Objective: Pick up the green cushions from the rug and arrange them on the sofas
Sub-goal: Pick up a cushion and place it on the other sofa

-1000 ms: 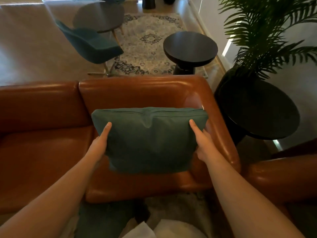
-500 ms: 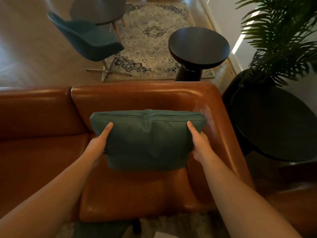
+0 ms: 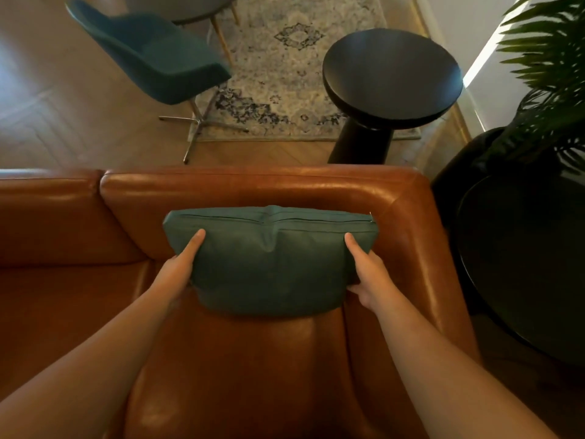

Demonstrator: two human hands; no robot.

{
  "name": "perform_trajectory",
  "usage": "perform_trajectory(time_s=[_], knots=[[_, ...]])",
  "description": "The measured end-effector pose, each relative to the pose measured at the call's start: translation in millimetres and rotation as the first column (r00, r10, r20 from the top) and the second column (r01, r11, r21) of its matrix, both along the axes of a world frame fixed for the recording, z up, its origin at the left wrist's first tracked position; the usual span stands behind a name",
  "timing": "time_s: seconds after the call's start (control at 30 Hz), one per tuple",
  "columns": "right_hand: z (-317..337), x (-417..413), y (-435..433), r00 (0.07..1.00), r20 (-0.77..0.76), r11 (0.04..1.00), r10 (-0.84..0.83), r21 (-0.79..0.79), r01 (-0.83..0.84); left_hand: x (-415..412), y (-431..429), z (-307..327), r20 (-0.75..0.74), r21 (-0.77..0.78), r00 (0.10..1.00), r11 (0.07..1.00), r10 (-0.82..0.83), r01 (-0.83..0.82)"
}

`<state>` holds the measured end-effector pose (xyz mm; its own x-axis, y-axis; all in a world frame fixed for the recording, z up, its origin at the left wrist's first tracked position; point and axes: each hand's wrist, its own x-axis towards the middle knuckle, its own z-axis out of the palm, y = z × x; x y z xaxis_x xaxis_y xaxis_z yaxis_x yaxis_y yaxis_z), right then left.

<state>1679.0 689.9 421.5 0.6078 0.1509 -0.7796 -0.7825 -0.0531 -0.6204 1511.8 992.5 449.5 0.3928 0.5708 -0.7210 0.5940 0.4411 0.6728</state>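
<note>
Brown leather sofa [image 3: 253, 359], corner seat: green cushion [image 3: 269, 267] upright at backrest. Gripped at its 2 sides by left hand [image 3: 177, 270] and right hand [image 3: 370, 275], thumbs in front.

No legible text, labels, brands or nos. on anything in view.

Dim, warm indoor light. A bright strip of daylight runs down the wall [image 3: 456, 17] at upper right, beside the plant [image 3: 550, 58]. Soft glare streaks the sofa [image 3: 253, 188] leather. The table [image 3: 522, 264] at right sinks near black. Edges bend with wide-angle distortion; the chair [image 3: 158, 55] looks slightly blurred.
</note>
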Motion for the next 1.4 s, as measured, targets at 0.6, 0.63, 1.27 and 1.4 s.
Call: perform_trajectory(time_s=[0.6,0.63,1.27,1.4], knots=[[-76,45,18,0.99,-0.001,0.985,0.142,-0.104,-0.141,40,24,-79,-0.152,-0.003,0.988,1.0,-0.028,0.028],[-79,45,18,0.987,0.013,0.98,0.157,-0.125,-0.154,39,26,-81,-0.168,-0.008,0.986,1.0,-0.021,0.02],[-74,35,13,0.407,0.201,0.312,0.891,-0.923,-0.226,46,5,-64,-0.572,0.498,0.611,0.361,-0.547,0.789],[-70,36,13,0.435,0.136,0.281,0.89,-0.916,-0.288,40,11,-60,-0.577,0.459,0.55,0.318,-0.604,0.83]])
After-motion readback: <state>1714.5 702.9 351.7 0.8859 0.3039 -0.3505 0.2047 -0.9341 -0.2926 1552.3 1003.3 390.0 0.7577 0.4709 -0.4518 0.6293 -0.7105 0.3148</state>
